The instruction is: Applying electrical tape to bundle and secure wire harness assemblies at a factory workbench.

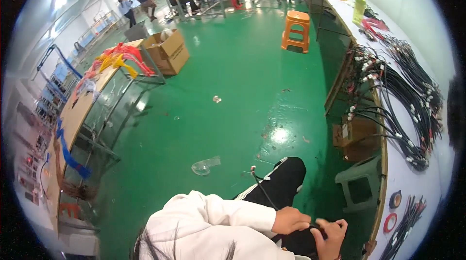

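Over my lap, my left hand (292, 220) is closed round a black cable (263, 191). The cable's far end sticks out beyond my left sleeve and splits into short leads with small white and red connectors. Close by on the right, my right hand (331, 236) pinches the dark stretch between both hands with thumb and fingers, slightly blurred. Whether tape is wrapped there I cannot tell. Part of the cable is hidden behind my left forearm and fingers.
At right, a long white table (359, 32) bears black cable bundles (403, 100), a black tape roll (395, 199) and a red one (390, 222). Below it stand a grey stool (359, 182) and cartons. An orange stool (296, 32), cardboard box (167, 51) and left workbench (92, 97) stand farther off.
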Tool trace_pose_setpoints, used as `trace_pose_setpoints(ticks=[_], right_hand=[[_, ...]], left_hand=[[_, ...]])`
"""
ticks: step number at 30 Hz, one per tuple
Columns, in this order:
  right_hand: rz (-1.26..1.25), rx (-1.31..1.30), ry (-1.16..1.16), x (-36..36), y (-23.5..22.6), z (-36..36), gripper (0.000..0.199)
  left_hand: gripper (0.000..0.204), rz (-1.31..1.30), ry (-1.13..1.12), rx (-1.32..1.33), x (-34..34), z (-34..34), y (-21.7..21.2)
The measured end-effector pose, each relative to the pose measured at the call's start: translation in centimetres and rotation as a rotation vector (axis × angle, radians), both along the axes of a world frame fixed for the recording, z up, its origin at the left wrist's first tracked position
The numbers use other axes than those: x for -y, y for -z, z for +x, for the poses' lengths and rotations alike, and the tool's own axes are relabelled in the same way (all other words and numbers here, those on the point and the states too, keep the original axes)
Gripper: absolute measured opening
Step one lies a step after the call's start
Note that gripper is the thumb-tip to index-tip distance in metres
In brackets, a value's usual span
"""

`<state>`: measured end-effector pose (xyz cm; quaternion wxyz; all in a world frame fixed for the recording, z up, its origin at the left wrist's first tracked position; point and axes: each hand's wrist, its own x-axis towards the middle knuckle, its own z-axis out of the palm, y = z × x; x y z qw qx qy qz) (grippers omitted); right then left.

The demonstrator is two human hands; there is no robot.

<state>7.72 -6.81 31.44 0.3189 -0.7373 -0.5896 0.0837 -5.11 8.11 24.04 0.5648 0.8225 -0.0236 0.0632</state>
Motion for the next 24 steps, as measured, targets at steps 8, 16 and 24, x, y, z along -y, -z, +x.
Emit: trace_pose_setpoints(ticks=[8,16,24], right_hand=[[0.242,-0.719,0.462,0.7,2.3,4.1,0.043],[0.19,-0.719,0.426,0.3,3.2,3.5,0.022],[0.37,-0.244,0.549,1.7,-0.5,5.2,0.012]], left_hand=[[0.033,-0.637,-0.227,-0.243,-3.3,0.9,-0.7],[0.033,-0.839,-0.228,-0.34,-3.6,1.7,-1.5],[0.03,-0.839,-0.321,-0.312,-3.2,2.4,-0.9]])
